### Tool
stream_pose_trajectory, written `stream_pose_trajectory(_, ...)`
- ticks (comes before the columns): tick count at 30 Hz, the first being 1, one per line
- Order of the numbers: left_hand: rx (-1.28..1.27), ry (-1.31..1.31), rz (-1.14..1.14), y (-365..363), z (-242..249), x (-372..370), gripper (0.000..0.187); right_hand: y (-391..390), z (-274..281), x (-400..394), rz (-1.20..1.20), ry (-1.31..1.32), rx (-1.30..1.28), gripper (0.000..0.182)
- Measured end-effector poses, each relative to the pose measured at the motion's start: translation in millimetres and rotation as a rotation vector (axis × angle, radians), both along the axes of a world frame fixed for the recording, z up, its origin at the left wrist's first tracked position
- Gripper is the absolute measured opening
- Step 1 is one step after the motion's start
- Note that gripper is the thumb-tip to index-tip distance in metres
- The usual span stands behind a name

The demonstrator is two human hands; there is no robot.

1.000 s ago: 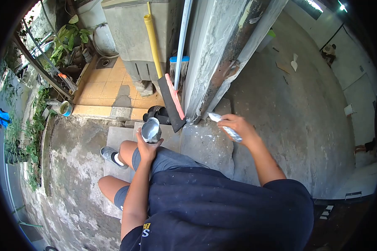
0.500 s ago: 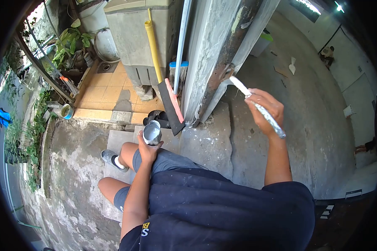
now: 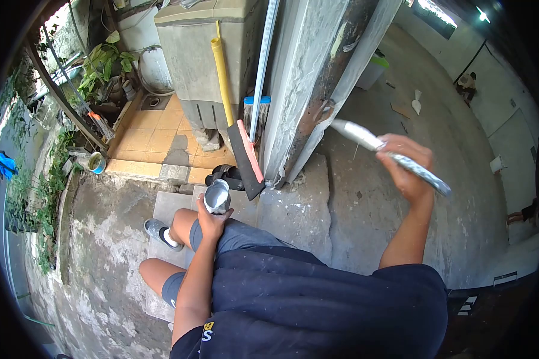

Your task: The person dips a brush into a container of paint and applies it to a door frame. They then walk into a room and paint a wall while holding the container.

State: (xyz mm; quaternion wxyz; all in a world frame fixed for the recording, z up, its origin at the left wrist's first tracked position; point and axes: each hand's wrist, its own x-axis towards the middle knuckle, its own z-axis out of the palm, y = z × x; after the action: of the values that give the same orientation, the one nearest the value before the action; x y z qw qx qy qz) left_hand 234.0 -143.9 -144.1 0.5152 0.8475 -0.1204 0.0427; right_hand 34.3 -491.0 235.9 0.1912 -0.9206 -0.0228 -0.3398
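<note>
My right hand [image 3: 408,164] grips a paintbrush [image 3: 362,136] by its paint-spattered handle, the white-coated bristles pointing left toward the door post. The bristle tip overlaps the post's lower edge in this view. Grey-white paint covers much of the post [image 3: 305,66], while a rusty brown strip [image 3: 317,116] shows along its inner side. Down by my knee, my left hand [image 3: 211,220] is wrapped around a small can of grey-white paint [image 3: 217,196], held with its mouth up.
A squeegee [image 3: 245,158] and a broom [image 3: 256,113] lean beside the post, near a grey bin [image 3: 191,66] and dark sandals [image 3: 224,175]. Plants [image 3: 105,63] grow at left. Inside the room at right, a person [image 3: 467,87] is by the far wall.
My right hand has moved right with the paintbrush, drawing its bristles back from the rusty part of the post. The left hand with the can has stayed nearly still.
</note>
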Motion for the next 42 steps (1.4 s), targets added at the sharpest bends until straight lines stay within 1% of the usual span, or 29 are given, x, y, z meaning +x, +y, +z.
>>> stream_pose_trajectory(1,-0.001,-0.001,-0.002,0,0,0,0.113,-5,-9,3,0.046,0.071,0.032,0.01)
stream_pose_trajectory(3,-0.029,0.0,-0.002,0,1,-1,0.11,-4,-27,14,0.064,0.192,0.137,0.011)
stream_pose_trajectory(6,-0.063,0.045,-0.009,-1,8,-4,0.11,-12,-41,34,0.058,0.153,0.126,0.011)
stream_pose_trajectory(9,-0.027,0.014,-0.019,0,2,-3,0.11,-25,-6,47,0.06,0.081,0.08,0.011)
stream_pose_trajectory(11,-0.023,0.016,-0.024,1,5,-4,0.11,-33,21,52,0.084,0.009,-0.011,0.01)
stream_pose_trajectory(12,-0.037,0.021,-0.026,0,7,-5,0.11,-36,39,50,0.095,-0.008,0.019,0.011)
stream_pose_trajectory(14,-0.07,0.039,-0.028,0,8,-5,0.109,-34,74,47,0.101,-0.078,-0.007,0.012)
stream_pose_trajectory(15,-0.07,0.039,-0.029,0,8,-5,0.109,-35,91,45,0.098,-0.121,-0.085,0.012)
stream_pose_trajectory(16,-0.046,0.034,-0.024,1,7,-5,0.11,-33,106,40,0.051,-0.129,-0.077,0.012)
stream_pose_trajectory(17,-0.023,0.026,-0.021,0,7,-4,0.11,-33,120,38,0.095,-0.182,-0.156,0.013)
stream_pose_trajectory(19,-0.006,0.016,-0.016,0,6,-4,0.111,-31,141,29,0.106,-0.292,-0.243,0.015)
stream_pose_trajectory(20,0.012,0.009,-0.005,0,5,-4,0.112,-29,150,24,0.1,-0.302,-0.253,0.015)
stream_pose_trajectory(22,0.029,-0.011,-0.013,1,3,-4,0.113,-26,160,12,0.047,-0.469,-0.427,0.018)
stream_pose_trajectory(23,0.055,-0.022,-0.013,1,2,-3,0.113,-25,162,11,0.041,-0.478,-0.436,0.018)
stream_pose_trajectory(25,0.04,-0.012,-0.03,1,3,-3,0.114,-18,160,16,0.089,-0.608,-0.632,0.02)
stream_pose_trajectory(27,0.012,-0.002,-0.044,1,3,-2,0.114,-14,143,28,-0.047,-0.631,-0.863,0.029)
stream_pose_trajectory(28,-0.011,0.002,-0.063,0,4,-1,0.114,-9,135,30,-0.131,-0.563,-1.0,0.027)
stream_pose_trajectory(29,-0.017,-0.003,-0.067,-1,4,-2,0.114,-6,125,36,-0.109,-0.505,-1.023,0.02)
stream_pose_trajectory(30,-0.008,0.015,-0.059,-2,6,-3,0.114,-8,112,44,-0.074,-0.468,-1.025,0.016)
stream_pose_trajectory(32,0.029,0.008,-0.044,-2,3,-2,0.112,-2,86,51,-0.086,-0.419,-1.036,0.011)
stream_pose_trajectory(35,0.011,0.009,-0.063,0,3,-2,0.111,3,45,50,-0.027,-0.364,-0.97,0.014)
stream_pose_trajectory(38,0.0,0.001,-0.059,2,4,-3,0.111,21,15,35,0.041,-0.241,-0.824,0.016)
stream_pose_trajectory(39,-0.022,0.02,-0.06,1,6,-3,0.111,25,17,29,0.041,-0.247,-0.829,0.016)
stream_pose_trajectory(41,-0.047,0.027,-0.064,-1,11,-4,0.11,33,34,13,0.127,-0.102,-0.61,0.02)
stream_pose_trajectory(42,-0.065,0.044,-0.071,-1,13,-5,0.11,32,46,9,0.154,-0.038,-0.563,0.021)
